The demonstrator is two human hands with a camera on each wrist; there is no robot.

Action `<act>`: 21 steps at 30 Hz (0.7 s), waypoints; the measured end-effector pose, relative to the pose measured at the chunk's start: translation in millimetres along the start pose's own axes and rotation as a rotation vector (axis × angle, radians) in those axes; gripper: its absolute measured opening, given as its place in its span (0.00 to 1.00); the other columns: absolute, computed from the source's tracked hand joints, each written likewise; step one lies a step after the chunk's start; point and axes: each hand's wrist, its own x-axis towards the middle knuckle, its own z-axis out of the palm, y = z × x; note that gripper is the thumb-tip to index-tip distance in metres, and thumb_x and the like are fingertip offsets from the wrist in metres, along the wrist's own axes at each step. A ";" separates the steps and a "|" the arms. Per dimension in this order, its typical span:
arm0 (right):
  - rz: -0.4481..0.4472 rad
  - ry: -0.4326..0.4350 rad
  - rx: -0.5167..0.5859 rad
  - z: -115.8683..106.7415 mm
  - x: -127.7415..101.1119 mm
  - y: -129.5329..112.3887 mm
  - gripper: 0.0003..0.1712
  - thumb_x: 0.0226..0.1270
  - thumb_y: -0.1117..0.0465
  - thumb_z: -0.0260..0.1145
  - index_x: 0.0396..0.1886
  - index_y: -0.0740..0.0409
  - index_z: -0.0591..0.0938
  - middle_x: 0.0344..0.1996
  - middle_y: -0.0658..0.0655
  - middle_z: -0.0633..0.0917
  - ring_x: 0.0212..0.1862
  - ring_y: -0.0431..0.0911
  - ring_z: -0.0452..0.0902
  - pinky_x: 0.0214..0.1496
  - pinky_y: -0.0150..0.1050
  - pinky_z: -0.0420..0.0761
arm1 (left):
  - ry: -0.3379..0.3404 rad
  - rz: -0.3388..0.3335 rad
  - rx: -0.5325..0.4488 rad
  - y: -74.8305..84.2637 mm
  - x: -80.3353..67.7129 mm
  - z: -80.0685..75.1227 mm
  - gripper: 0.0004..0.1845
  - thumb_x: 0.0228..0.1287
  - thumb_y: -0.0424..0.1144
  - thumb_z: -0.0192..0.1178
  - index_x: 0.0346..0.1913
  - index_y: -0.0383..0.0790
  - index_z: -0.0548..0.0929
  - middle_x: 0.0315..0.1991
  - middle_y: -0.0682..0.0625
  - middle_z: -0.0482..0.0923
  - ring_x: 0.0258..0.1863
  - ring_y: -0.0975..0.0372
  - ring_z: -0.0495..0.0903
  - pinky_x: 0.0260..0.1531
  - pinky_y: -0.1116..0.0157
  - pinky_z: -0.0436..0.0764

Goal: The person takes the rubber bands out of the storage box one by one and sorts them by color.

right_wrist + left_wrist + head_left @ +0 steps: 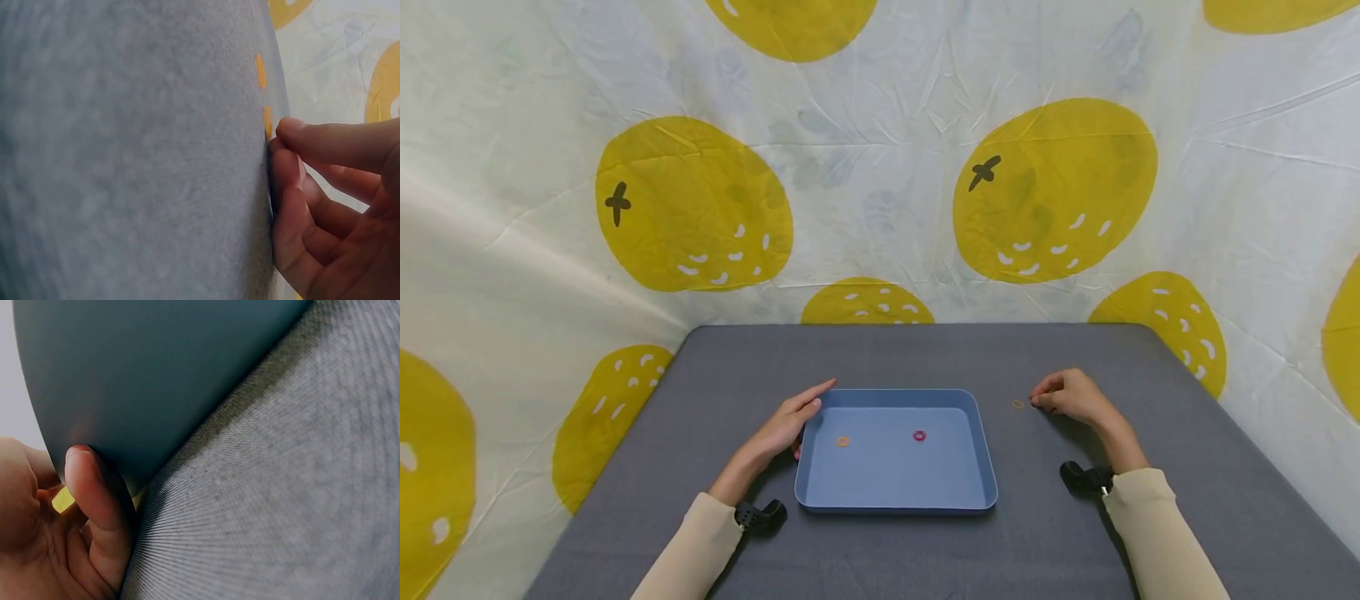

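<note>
A shallow blue tray (895, 492) sits on the grey cloth. My left hand (784, 429) holds its far left corner, one finger along the far rim, and in the left wrist view a fingertip (84, 465) presses the outer wall. Inside the tray lie an orange rubber band (843, 442) on the left and a reddish-pink rubber band (920, 435) right of the middle. Beyond the tray's right side, my right hand (1070, 395) pinches close to the cloth, with an orange rubber band (268, 122) at its thumb and fingertips. Another orange rubber band (1018, 404) lies just left of it.
A grey cloth-covered table (895, 550) spreads under everything. Behind it hangs a white curtain (872, 200) printed with yellow fruit shapes. Black wrist-worn devices sit at both cuffs, the right one (1084, 478) and the left one (762, 517).
</note>
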 end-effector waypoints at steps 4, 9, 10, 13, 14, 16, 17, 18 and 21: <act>0.013 -0.009 0.014 -1.4 0.5 1.7 0.08 0.69 0.66 0.70 0.39 0.69 0.89 0.32 0.59 0.90 0.32 0.42 0.80 0.34 0.35 0.82 | -0.008 -0.014 -0.026 0.1 -0.2 -0.7 0.25 0.87 0.46 0.41 0.81 0.59 0.63 0.78 0.43 0.63 0.22 0.59 0.75 0.27 0.63 0.77; 0.016 -0.012 0.025 -2.6 -0.2 2.4 0.09 0.70 0.66 0.69 0.40 0.70 0.89 0.34 0.60 0.91 0.33 0.43 0.81 0.34 0.36 0.83 | -0.018 -0.013 -0.024 0.9 -0.7 -0.6 0.25 0.87 0.46 0.40 0.81 0.59 0.63 0.78 0.43 0.63 0.18 0.62 0.71 0.24 0.64 0.76; 0.014 -0.012 0.024 -2.8 -0.7 2.3 0.09 0.70 0.66 0.69 0.40 0.70 0.89 0.34 0.60 0.91 0.33 0.43 0.82 0.34 0.37 0.83 | -0.016 -0.009 -0.014 1.0 -0.7 -0.5 0.25 0.87 0.47 0.41 0.81 0.59 0.63 0.79 0.44 0.62 0.22 0.63 0.73 0.28 0.65 0.77; 0.015 -0.011 0.022 -4.1 -2.0 1.6 0.09 0.70 0.66 0.69 0.40 0.70 0.89 0.34 0.61 0.91 0.34 0.44 0.82 0.35 0.38 0.84 | -0.017 -0.005 -0.007 0.4 -0.8 -0.4 0.25 0.87 0.47 0.41 0.81 0.59 0.63 0.79 0.44 0.62 0.24 0.63 0.73 0.30 0.64 0.77; 0.013 -0.011 0.019 -4.7 -2.5 0.9 0.09 0.71 0.66 0.69 0.41 0.70 0.89 0.35 0.62 0.91 0.34 0.44 0.83 0.35 0.38 0.84 | -0.019 -0.006 -0.014 0.2 -0.9 -0.5 0.25 0.87 0.47 0.41 0.81 0.59 0.62 0.79 0.43 0.62 0.23 0.63 0.73 0.29 0.64 0.77; 0.008 -0.008 0.016 -6.0 -3.2 -0.4 0.10 0.71 0.65 0.69 0.41 0.70 0.89 0.35 0.62 0.90 0.34 0.44 0.83 0.36 0.39 0.85 | -0.025 -0.010 -0.035 -0.7 -0.9 -0.7 0.25 0.87 0.48 0.41 0.81 0.59 0.62 0.76 0.40 0.66 0.17 0.61 0.71 0.23 0.63 0.76; 0.004 -0.005 0.016 -6.5 -3.4 -1.2 0.10 0.71 0.65 0.69 0.41 0.70 0.89 0.36 0.63 0.90 0.34 0.44 0.83 0.36 0.39 0.85 | -0.028 -0.012 -0.046 -0.9 -1.1 -0.8 0.25 0.87 0.48 0.41 0.81 0.60 0.62 0.75 0.39 0.67 0.13 0.60 0.68 0.19 0.62 0.75; -0.002 -0.002 0.015 -7.3 -3.7 -2.4 0.10 0.71 0.65 0.69 0.42 0.70 0.88 0.36 0.63 0.90 0.34 0.44 0.83 0.36 0.38 0.85 | -0.030 -0.014 -0.054 -0.8 -1.2 -0.8 0.25 0.87 0.48 0.41 0.81 0.60 0.62 0.74 0.39 0.67 0.13 0.60 0.68 0.18 0.62 0.74; -0.028 0.016 0.020 -9.9 -5.0 -7.2 0.10 0.71 0.65 0.68 0.42 0.70 0.88 0.36 0.62 0.90 0.33 0.44 0.82 0.35 0.37 0.83 | -0.029 -0.017 -0.066 -0.2 -1.5 -0.9 0.25 0.86 0.48 0.41 0.81 0.61 0.62 0.71 0.37 0.70 0.11 0.59 0.67 0.16 0.62 0.74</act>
